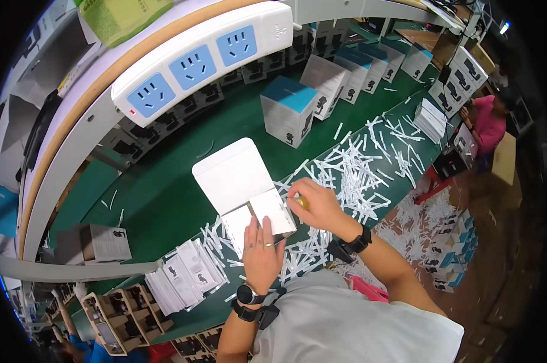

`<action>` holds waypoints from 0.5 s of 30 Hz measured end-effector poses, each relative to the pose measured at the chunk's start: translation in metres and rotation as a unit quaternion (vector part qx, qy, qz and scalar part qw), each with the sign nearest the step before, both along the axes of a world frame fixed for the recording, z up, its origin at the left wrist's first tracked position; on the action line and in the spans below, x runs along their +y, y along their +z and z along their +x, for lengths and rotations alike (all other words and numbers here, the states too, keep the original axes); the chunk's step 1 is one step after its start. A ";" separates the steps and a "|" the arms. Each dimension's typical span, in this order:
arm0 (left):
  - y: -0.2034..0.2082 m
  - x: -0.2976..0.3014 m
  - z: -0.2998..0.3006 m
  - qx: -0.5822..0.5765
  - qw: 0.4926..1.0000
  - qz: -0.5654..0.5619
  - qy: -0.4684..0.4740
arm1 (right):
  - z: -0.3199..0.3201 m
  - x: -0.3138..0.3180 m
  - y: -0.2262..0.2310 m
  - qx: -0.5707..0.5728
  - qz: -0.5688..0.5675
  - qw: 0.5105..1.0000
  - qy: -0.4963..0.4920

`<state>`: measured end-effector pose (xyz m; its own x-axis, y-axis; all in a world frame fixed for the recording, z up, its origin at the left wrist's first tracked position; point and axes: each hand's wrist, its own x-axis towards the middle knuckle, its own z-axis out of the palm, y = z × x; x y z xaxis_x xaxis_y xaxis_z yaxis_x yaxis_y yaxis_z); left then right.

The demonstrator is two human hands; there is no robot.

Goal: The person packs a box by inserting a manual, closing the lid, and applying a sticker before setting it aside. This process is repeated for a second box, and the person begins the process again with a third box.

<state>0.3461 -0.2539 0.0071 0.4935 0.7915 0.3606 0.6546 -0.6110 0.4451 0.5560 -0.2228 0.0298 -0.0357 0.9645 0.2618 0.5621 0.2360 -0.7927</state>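
Note:
A white carton (237, 175) stands in front of me with its long lid raised and its inner flaps folded in. My left hand (262, 251) lies on the carton's near flaps, fingers stretched out flat and a ring on one of them. At the carton's right edge, my right hand (323, 209) is closed around a small yellow rounded thing (302, 202), perhaps a tool handle; most of it is hidden by the fingers. The fingertips of that hand are close to the carton's side. What lies inside the carton is covered by the flaps.
White paper strips (352, 175) litter the green table (182, 181). A stack of flat printed cartons (182, 275) lies at the near left. Blue-topped boxes (290, 109) stand along the back. A white power strip (204, 60) hangs above. Another person (490, 124) sits at the right.

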 end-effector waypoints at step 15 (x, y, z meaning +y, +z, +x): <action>-0.002 0.001 -0.006 -0.026 1.000 -0.012 0.009 | -0.004 0.012 -0.022 -0.098 0.064 0.992 -0.048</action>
